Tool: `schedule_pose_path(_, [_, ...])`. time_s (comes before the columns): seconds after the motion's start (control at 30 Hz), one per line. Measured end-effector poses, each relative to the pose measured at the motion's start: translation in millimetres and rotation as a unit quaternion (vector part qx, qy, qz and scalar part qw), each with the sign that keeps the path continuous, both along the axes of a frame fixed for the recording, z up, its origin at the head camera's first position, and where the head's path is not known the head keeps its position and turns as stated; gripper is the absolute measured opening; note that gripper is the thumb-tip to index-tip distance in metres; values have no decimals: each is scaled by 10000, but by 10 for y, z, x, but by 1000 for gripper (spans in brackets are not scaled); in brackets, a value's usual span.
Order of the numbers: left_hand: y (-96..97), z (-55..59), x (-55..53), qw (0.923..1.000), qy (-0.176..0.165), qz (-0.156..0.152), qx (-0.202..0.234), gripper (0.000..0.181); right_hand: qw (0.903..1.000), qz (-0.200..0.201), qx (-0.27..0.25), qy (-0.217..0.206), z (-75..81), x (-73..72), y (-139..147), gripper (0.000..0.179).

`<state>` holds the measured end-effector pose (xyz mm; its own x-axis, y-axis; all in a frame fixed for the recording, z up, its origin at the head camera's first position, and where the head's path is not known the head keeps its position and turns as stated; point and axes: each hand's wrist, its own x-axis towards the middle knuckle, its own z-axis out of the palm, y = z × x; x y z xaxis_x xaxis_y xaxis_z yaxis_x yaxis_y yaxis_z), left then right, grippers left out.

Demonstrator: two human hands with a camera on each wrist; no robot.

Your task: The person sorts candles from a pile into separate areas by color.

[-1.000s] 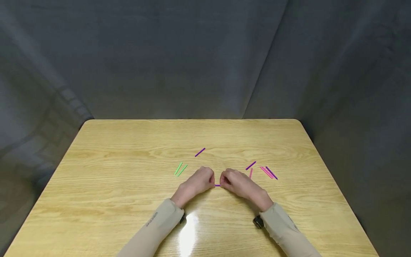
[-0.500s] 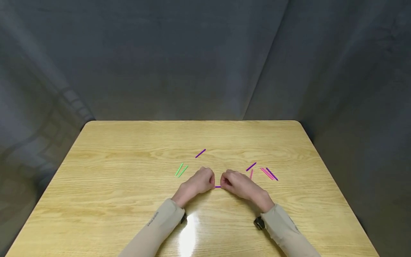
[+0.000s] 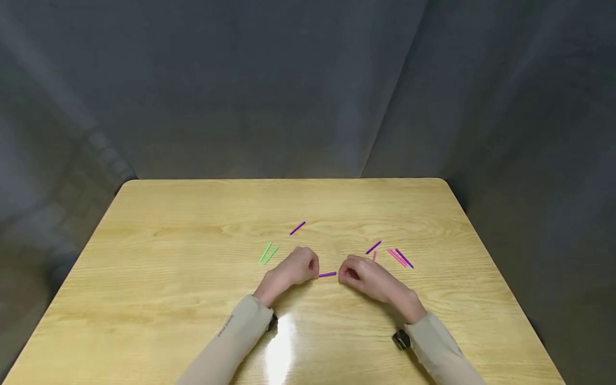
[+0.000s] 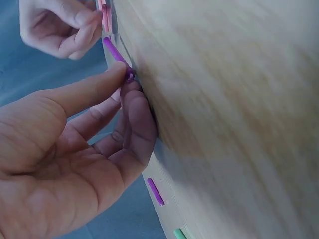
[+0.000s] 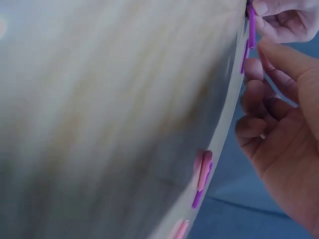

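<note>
In the head view a thin purple stick (image 3: 328, 274) stands out from the fingertips of my left hand (image 3: 295, 267), its far end uncovered. The left wrist view shows the left thumb and fingers pinching one end of that stick, close to the wooden table. Just right of the free end is my right hand (image 3: 363, 275), apart from the stick. Its fingers (image 5: 254, 94) are loosely curled with a gap to the thumb and hold nothing in the right wrist view. Part of the stick is hidden by the left fingertips.
Two green sticks (image 3: 268, 253) lie left of the left hand, and a purple stick (image 3: 297, 228) lies farther back. Beyond the right hand are a purple stick (image 3: 373, 247), pink sticks (image 3: 397, 258) and another purple stick (image 3: 405, 258). Grey curtains (image 3: 269, 96) surround the wooden table (image 3: 159, 278).
My right hand has let go of the stick's right end and moved a little to the right. The stick now tilts slightly, more of it showing; my left hand keeps its pinch.
</note>
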<state>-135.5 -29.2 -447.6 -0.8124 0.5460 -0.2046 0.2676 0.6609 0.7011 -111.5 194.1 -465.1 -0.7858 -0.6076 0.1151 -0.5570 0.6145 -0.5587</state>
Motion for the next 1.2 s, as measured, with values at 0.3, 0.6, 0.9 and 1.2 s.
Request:
schedule_pose_path(0.3, [1,-45,10,9993,361,46,-11,19,9989,-283,238,-302,19,69,174,8])
schedule_pose_path(0.6, [-43,26,-77,9991,395,-20,171,16,9957,-506,348,-691,95,43,242,10])
schedule_pose_path(0.9, [-171,111,-251,9987,420,222,186,13,9936,-772,448,-694,139,17,245,9])
schedule_pose_path(1.2, [-273,166,-416,9973,394,614,-8,21,9878,-1136,464,-957,180,10,221,9])
